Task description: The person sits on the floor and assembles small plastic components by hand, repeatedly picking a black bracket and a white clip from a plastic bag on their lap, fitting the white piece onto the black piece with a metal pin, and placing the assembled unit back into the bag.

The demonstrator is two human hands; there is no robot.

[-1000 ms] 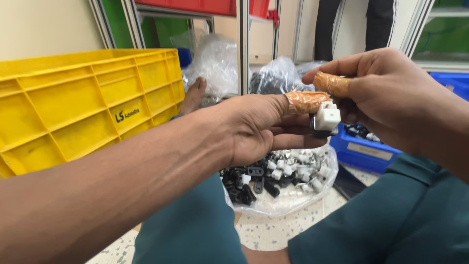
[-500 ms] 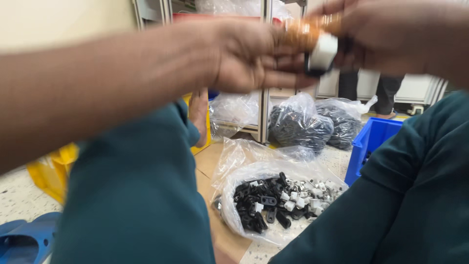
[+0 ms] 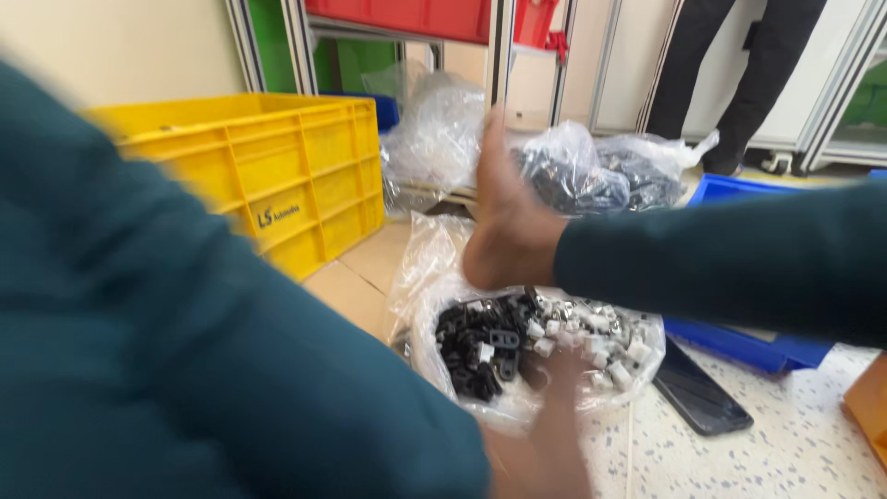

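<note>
clear bag (image 3: 531, 370) of black and white parts beside yellow crate (image 3: 277, 176); hands' grip blurred, unclear

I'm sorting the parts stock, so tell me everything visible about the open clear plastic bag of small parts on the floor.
The open clear plastic bag sits on the floor, its crinkled mouth rolled wide. It holds a heap of small black and white plastic parts, black mostly left, white right. A blurred hand reaches into it from below; a bare foot rests at its far edge.
</note>
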